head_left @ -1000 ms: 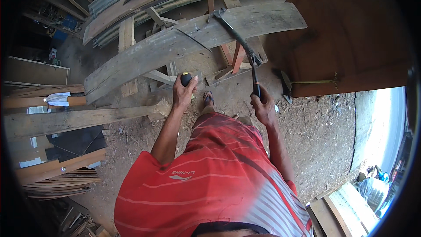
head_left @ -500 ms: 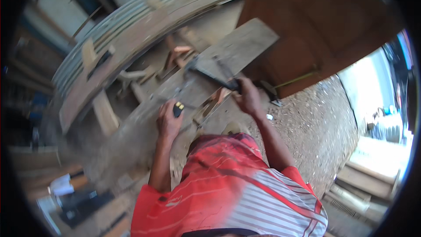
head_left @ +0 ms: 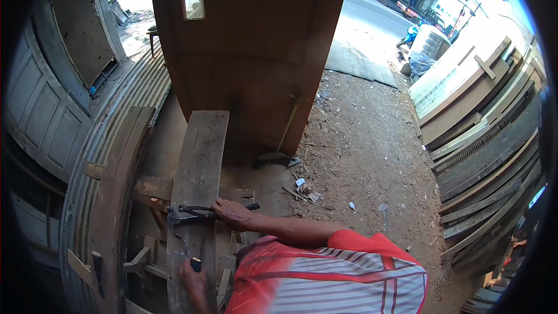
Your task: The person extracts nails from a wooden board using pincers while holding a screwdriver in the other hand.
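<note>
Plank [head_left: 197,163] work, mid-step: right hand [head_left: 231,214] clenched on black-handled claw tool [head_left: 200,210] w/ head at plank's left edge, left hand [head_left: 195,276] closed round small dark-capped object [head_left: 196,264] (type unclear); next move prob. needs steady levering.

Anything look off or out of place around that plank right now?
Nothing looks damaged. The right hand holds a dark hammer laid across the weathered plank, while the left hand grips a small dark tool on it. Scraps litter the dirt nearby.
</note>
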{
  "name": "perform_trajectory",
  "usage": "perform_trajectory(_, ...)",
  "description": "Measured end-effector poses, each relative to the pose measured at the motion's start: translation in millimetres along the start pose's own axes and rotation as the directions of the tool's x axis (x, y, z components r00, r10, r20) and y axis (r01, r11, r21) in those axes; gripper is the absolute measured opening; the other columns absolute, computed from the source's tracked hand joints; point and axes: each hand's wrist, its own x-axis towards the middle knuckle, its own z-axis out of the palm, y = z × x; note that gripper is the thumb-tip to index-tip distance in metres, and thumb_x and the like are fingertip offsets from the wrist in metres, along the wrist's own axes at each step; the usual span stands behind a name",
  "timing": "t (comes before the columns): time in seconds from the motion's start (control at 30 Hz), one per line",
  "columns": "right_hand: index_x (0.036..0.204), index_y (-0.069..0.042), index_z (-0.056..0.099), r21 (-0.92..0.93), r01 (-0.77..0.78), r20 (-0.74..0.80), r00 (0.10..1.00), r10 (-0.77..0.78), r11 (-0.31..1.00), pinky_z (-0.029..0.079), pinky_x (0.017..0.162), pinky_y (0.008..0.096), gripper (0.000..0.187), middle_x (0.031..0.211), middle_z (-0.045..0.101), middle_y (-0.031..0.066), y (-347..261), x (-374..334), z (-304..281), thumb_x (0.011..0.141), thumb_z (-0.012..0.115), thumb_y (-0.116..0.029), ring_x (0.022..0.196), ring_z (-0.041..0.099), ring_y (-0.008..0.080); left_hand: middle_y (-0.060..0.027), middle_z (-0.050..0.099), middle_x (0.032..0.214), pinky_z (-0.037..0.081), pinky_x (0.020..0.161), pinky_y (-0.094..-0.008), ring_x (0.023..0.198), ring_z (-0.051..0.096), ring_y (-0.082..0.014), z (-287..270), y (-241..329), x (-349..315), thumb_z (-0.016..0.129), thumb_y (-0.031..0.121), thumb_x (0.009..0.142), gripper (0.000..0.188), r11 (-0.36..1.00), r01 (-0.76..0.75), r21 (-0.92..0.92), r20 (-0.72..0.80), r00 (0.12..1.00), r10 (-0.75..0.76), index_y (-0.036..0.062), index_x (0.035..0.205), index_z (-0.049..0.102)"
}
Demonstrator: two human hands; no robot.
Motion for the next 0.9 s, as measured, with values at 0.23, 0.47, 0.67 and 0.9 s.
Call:
perform_trajectory(0.23, 0.114, -0.002, 0.048, -0.071, 0.008, 0.002, 1.0, -0.008, 0.997, 0.051, 0.084, 0.0473, 0.03, 0.105, 0.06, 0.0196, 8, -2, 0, 0.088, 0.06, -0.011, 0.101, 0.064, 0.0379, -0.0264, 0.067, 0.096, 0.051, 0.081, -0.055, 0.093, 0.064, -0.0501, 3, 2, 10, 0.075, 0.011, 0.065, 0.042, 0.996, -0.035, 0.087, 0.019, 0.999, 0.034, 0.0021, 0.104, 0.06)
perform_trajectory(0.47, 0.114, -0.002, 0.047, 0.116, -0.133, 0.14, 0.983, 0.117, 0.984, 0.05, 0.083, 0.0541, 0.034, 0.103, 0.064, 0.0268, -29, -1, -15, 0.089, 0.066, -0.015, 0.101, 0.063, 0.0476, -0.0279, 0.066, 0.088, 0.052, 0.075, -0.0525, 0.087, 0.066, -0.0489, -13, 2, -15, 0.071, 0.01, 0.068, 0.036, 0.988, 0.144, -0.047, -0.128, 0.981, -0.149, -0.0027, 0.099, 0.059)
perform_trajectory(0.67, 0.123, -0.002, 0.048, 0.226, -0.293, 0.121, 0.955, 0.272, 0.929, 0.051, 0.083, 0.0512, 0.047, 0.102, 0.066, 0.029, -50, 0, -19, 0.084, 0.07, -0.017, 0.099, 0.066, 0.0469, -0.0237, 0.064, 0.105, 0.051, 0.084, -0.0537, 0.1, 0.063, -0.0458, -29, 3, -39, 0.073, 0.011, 0.075, 0.039, 0.967, 0.237, -0.089, -0.073, 0.967, -0.244, 0.0034, 0.11, 0.056)
perform_trajectory(0.9, 0.117, -0.001, 0.05, 0.191, -0.065, 0.163, 0.986, 0.033, 0.979, 0.05, 0.079, 0.0521, 0.039, 0.096, 0.066, 0.0278, -91, 96, 19, 0.087, 0.067, -0.018, 0.094, 0.065, 0.047, -0.0216, 0.063, 0.101, 0.051, 0.081, -0.0504, 0.097, 0.063, -0.0443, -20, -3, -116, 0.071, 0.005, 0.075, 0.035, 0.872, 0.351, -0.342, -0.268, 0.853, -0.448, 0.0035, 0.107, 0.057)
